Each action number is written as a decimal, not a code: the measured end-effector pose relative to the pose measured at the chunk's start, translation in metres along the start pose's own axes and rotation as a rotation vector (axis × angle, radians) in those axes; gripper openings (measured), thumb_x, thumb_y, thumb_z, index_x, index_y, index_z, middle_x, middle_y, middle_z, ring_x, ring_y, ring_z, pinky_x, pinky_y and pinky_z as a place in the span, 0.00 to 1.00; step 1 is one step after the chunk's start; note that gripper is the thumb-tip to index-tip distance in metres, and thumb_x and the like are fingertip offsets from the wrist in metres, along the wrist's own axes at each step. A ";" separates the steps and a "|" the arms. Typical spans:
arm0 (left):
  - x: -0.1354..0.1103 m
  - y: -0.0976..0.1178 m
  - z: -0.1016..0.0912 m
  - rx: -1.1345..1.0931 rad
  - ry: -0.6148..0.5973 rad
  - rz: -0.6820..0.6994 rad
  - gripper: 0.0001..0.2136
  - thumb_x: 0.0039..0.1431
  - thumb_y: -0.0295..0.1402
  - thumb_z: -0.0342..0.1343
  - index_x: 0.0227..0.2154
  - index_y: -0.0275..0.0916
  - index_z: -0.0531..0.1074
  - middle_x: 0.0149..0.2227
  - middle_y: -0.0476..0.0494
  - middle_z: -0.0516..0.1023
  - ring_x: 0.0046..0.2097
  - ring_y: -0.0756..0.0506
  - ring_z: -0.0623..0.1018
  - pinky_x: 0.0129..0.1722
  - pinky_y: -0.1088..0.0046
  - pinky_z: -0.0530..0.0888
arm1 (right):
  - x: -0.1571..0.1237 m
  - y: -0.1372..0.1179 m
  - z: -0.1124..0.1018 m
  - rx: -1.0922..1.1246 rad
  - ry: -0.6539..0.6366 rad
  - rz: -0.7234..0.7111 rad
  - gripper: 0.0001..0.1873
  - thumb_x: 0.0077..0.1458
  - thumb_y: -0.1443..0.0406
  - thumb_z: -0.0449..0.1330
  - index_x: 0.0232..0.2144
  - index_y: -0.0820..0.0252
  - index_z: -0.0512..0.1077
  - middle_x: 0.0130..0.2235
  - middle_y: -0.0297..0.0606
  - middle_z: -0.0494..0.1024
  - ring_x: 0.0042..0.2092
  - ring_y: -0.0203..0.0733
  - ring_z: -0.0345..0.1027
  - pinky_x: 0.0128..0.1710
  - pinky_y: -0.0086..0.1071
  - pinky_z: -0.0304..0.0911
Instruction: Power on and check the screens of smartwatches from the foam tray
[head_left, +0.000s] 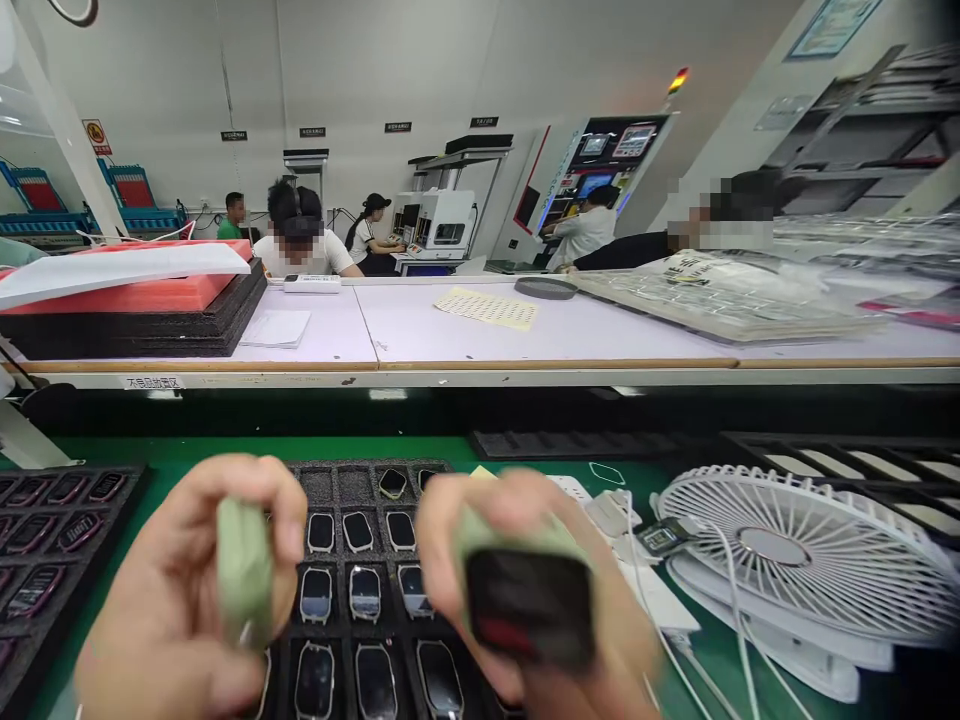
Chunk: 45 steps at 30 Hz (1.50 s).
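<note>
The left hand (176, 590) pinches a blurred green block (244, 570); the right hand (615, 610) grips a smartwatch (531, 605), near the foam tray (319, 487).

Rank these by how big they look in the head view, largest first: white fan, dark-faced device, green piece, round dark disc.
1. White fan
2. Dark-faced device in the right hand
3. Green piece, partly covered by the left hand
4. Round dark disc, farther back, so its true rank is unsure

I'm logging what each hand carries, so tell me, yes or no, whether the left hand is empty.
No, the left hand holds a pale-green piece, blurred but plainly in its grip.
</note>
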<state>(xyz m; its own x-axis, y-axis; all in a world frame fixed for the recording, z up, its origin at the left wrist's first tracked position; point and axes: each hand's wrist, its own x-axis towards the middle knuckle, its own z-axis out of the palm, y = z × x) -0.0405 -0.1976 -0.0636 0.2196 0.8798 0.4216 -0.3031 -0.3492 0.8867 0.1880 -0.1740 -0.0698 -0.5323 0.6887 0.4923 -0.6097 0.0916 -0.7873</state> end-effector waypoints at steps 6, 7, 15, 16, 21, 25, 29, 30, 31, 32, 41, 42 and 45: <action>0.051 -0.030 0.002 0.182 0.135 0.012 0.22 0.53 0.25 0.66 0.50 0.47 0.72 0.39 0.48 0.77 0.37 0.51 0.77 0.34 0.80 0.75 | 0.047 0.019 -0.036 0.106 0.166 0.204 0.28 0.49 0.65 0.70 0.54 0.51 0.71 0.45 0.40 0.81 0.28 0.32 0.72 0.31 0.29 0.70; 0.056 -0.036 0.000 0.209 0.167 0.019 0.21 0.53 0.24 0.65 0.50 0.46 0.71 0.40 0.48 0.77 0.38 0.51 0.77 0.36 0.80 0.75 | 0.050 0.021 -0.040 0.119 0.186 0.210 0.27 0.49 0.67 0.69 0.53 0.52 0.72 0.46 0.40 0.81 0.28 0.31 0.72 0.32 0.29 0.70; 0.070 -0.055 -0.005 0.150 0.188 -0.026 0.24 0.53 0.27 0.65 0.53 0.43 0.67 0.40 0.47 0.75 0.32 0.53 0.76 0.31 0.79 0.76 | 0.055 0.027 -0.056 0.079 0.316 0.189 0.26 0.49 0.71 0.66 0.52 0.53 0.71 0.46 0.39 0.81 0.32 0.34 0.75 0.36 0.31 0.70; 0.072 -0.056 -0.006 0.133 0.184 -0.035 0.24 0.54 0.27 0.64 0.53 0.42 0.67 0.41 0.47 0.76 0.31 0.53 0.76 0.30 0.78 0.77 | 0.055 0.028 -0.057 0.061 0.326 0.188 0.27 0.49 0.71 0.66 0.52 0.54 0.70 0.46 0.40 0.81 0.32 0.35 0.76 0.36 0.31 0.70; 0.077 -0.060 -0.009 0.096 0.197 -0.068 0.27 0.57 0.30 0.62 0.59 0.41 0.64 0.40 0.47 0.76 0.29 0.54 0.77 0.29 0.79 0.76 | 0.057 0.033 -0.058 -0.022 0.359 0.173 0.27 0.51 0.70 0.64 0.54 0.54 0.68 0.48 0.41 0.80 0.32 0.35 0.75 0.36 0.33 0.70; 0.077 -0.062 -0.008 0.067 0.179 -0.070 0.30 0.57 0.31 0.63 0.62 0.40 0.61 0.39 0.48 0.76 0.30 0.53 0.78 0.29 0.77 0.77 | 0.057 0.035 -0.057 -0.045 0.370 0.170 0.25 0.51 0.70 0.64 0.52 0.55 0.69 0.45 0.40 0.80 0.31 0.35 0.74 0.36 0.33 0.70; 0.077 -0.063 -0.007 0.057 0.164 -0.071 0.27 0.57 0.31 0.63 0.59 0.39 0.64 0.43 0.44 0.78 0.32 0.52 0.80 0.33 0.74 0.79 | 0.058 0.036 -0.056 -0.050 0.390 0.157 0.24 0.50 0.70 0.65 0.50 0.55 0.70 0.41 0.37 0.80 0.31 0.35 0.74 0.35 0.33 0.70; 0.077 -0.063 -0.007 0.053 0.159 -0.069 0.26 0.57 0.30 0.63 0.58 0.39 0.65 0.44 0.43 0.78 0.32 0.51 0.80 0.34 0.74 0.80 | 0.058 0.036 -0.056 -0.052 0.394 0.154 0.24 0.50 0.71 0.65 0.50 0.55 0.70 0.42 0.37 0.80 0.31 0.35 0.74 0.35 0.33 0.70; 0.078 -0.064 -0.007 0.049 0.154 -0.065 0.25 0.57 0.30 0.63 0.57 0.39 0.65 0.45 0.43 0.78 0.32 0.51 0.81 0.35 0.74 0.80 | 0.059 0.036 -0.056 -0.053 0.398 0.149 0.24 0.50 0.71 0.65 0.50 0.55 0.70 0.42 0.37 0.80 0.31 0.35 0.74 0.35 0.33 0.70; 0.078 -0.064 -0.007 0.046 0.151 -0.063 0.25 0.57 0.30 0.63 0.57 0.39 0.65 0.45 0.42 0.79 0.32 0.51 0.81 0.35 0.74 0.80 | 0.059 0.036 -0.056 -0.054 0.401 0.144 0.24 0.50 0.71 0.65 0.50 0.55 0.70 0.42 0.37 0.80 0.31 0.35 0.74 0.35 0.33 0.70; 0.079 -0.066 -0.005 0.089 0.163 -0.036 0.25 0.55 0.28 0.63 0.56 0.39 0.66 0.45 0.43 0.80 0.30 0.53 0.79 0.34 0.74 0.80 | 0.059 0.041 -0.056 -0.094 0.369 0.103 0.23 0.52 0.71 0.63 0.51 0.54 0.70 0.43 0.38 0.80 0.32 0.34 0.73 0.36 0.33 0.71; 0.079 -0.066 -0.005 0.098 0.163 -0.029 0.25 0.55 0.28 0.63 0.56 0.40 0.66 0.45 0.43 0.80 0.30 0.53 0.79 0.33 0.75 0.80 | 0.059 0.041 -0.056 -0.097 0.365 0.099 0.23 0.52 0.71 0.63 0.51 0.54 0.70 0.42 0.37 0.80 0.32 0.34 0.73 0.36 0.33 0.71; 0.078 -0.066 -0.005 0.116 0.159 -0.011 0.25 0.56 0.28 0.63 0.56 0.40 0.67 0.45 0.42 0.80 0.30 0.53 0.79 0.33 0.75 0.80 | 0.058 0.042 -0.055 -0.108 0.356 0.089 0.23 0.52 0.71 0.63 0.51 0.54 0.70 0.39 0.35 0.79 0.32 0.35 0.73 0.36 0.33 0.71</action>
<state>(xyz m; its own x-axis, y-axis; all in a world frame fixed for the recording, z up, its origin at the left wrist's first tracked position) -0.0082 -0.1045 -0.0900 0.0703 0.9205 0.3842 -0.1909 -0.3657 0.9110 0.1639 -0.0908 -0.0943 -0.3313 0.9026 0.2747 -0.4946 0.0818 -0.8652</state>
